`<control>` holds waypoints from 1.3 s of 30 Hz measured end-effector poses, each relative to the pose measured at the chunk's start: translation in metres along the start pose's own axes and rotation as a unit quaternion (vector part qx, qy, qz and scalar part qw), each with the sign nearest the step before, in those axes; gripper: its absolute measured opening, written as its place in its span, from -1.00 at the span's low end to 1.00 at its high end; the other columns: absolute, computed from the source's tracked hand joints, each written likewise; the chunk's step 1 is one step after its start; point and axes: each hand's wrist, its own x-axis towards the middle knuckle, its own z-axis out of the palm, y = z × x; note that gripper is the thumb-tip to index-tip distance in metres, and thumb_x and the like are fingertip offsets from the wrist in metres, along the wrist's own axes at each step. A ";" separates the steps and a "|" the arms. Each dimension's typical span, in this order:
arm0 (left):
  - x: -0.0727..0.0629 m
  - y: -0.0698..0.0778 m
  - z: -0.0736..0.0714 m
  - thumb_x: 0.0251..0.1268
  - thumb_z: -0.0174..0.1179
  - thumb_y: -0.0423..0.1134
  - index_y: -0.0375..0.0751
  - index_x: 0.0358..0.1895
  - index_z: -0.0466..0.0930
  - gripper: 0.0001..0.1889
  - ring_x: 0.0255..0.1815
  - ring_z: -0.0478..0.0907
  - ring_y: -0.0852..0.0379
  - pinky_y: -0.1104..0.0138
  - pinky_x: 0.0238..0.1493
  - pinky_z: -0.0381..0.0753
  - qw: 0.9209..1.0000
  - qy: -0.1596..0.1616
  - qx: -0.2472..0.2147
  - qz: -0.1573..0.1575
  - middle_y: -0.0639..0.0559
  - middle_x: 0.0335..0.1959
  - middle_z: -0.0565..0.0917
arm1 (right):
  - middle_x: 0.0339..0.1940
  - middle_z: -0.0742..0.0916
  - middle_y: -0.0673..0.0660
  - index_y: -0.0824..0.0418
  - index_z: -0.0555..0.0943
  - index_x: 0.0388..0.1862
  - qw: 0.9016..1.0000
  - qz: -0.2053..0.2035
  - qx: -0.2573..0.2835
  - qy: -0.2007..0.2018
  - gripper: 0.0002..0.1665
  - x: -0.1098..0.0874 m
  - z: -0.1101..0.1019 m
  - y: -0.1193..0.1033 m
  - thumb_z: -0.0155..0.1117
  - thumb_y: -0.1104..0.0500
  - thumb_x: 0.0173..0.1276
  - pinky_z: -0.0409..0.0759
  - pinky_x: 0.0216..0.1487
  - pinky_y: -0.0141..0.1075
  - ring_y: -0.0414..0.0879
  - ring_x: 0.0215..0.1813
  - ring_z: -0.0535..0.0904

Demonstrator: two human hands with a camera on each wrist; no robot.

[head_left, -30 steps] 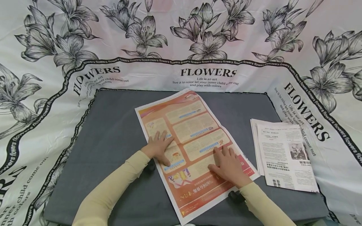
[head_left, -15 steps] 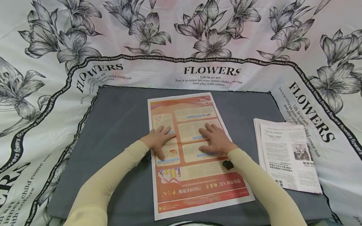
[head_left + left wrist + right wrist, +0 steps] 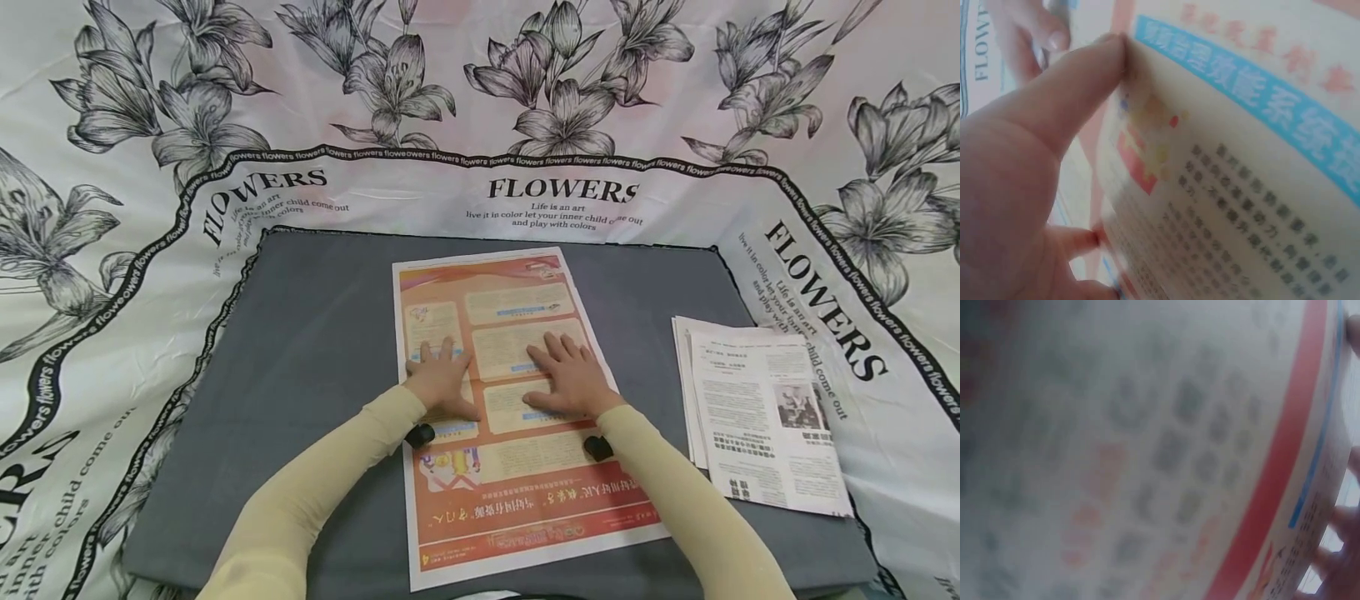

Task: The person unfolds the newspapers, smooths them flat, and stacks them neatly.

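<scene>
An orange and red printed newspaper sheet (image 3: 517, 350) lies spread on the grey table, its printed side up and the text upside down in the head view. On its left part rests my left hand (image 3: 441, 382), fingers spread. Across its right half lies my right hand (image 3: 572, 379), also with fingers apart. Up close in the left wrist view, the thumb of that hand (image 3: 1016, 169) touches printed paper (image 3: 1222, 156) beside a blue heading. Blurred newsprint (image 3: 1147, 456) fills most of the right wrist view, with fingertips (image 3: 1344, 525) along its right edge.
A folded stack of black-and-white newspapers (image 3: 757, 408) lies at the right side of the grey table (image 3: 300, 375). White cloth with flower prints (image 3: 555, 204) surrounds the table at the back and sides. Small black cameras (image 3: 598, 447) sit under the wrists.
The orange newspaper has turned to lie straighter in front of me. My right hand has shifted up and left across it; my left hand has slid slightly right, further onto the paper.
</scene>
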 end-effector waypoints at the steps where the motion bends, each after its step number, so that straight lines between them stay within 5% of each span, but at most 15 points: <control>1: 0.001 0.000 -0.001 -0.06 0.42 0.46 0.09 0.66 0.03 0.22 0.58 -0.13 -0.67 -0.51 0.25 0.30 1.000 -0.002 -0.004 0.001 -0.30 0.69 -0.11 | 0.68 0.17 0.33 0.05 0.22 0.65 1.000 0.004 0.000 0.000 0.11 -0.001 0.001 -0.001 0.26 -0.43 0.25 0.04 0.56 0.37 0.38 0.68 0.02; 8: 0.010 -0.013 -0.010 0.04 0.42 0.37 0.10 0.68 -0.04 0.19 0.64 -0.30 -0.57 -0.51 0.39 0.08 0.999 -0.022 -0.031 0.019 -0.21 0.72 -0.19 | 0.69 0.08 0.38 0.10 0.16 0.66 0.999 0.037 0.029 0.001 0.08 -0.001 0.006 -0.012 0.20 -0.39 0.33 -0.06 0.54 0.44 0.44 0.68 -0.09; 18: 0.034 -0.021 -0.012 0.29 0.14 0.43 0.17 0.67 0.01 -0.04 0.68 -0.29 -0.45 -0.47 0.47 -0.03 0.999 0.008 -0.046 -0.003 -0.11 0.73 -0.13 | 0.71 -0.02 0.37 0.06 0.04 0.70 0.997 0.070 0.031 -0.021 0.00 0.009 0.006 -0.016 0.02 -0.38 0.48 -0.12 0.55 0.45 0.44 0.69 -0.19; 39: 0.040 -0.023 -0.010 0.27 0.19 0.39 0.20 0.67 0.01 -0.03 0.68 -0.30 -0.46 -0.49 0.47 -0.07 0.998 0.027 -0.051 -0.014 -0.10 0.73 -0.13 | 0.71 -0.01 0.36 0.08 0.04 0.70 0.996 0.079 0.031 -0.023 -0.05 0.020 0.008 -0.014 -0.02 -0.33 0.52 -0.11 0.56 0.43 0.42 0.70 -0.19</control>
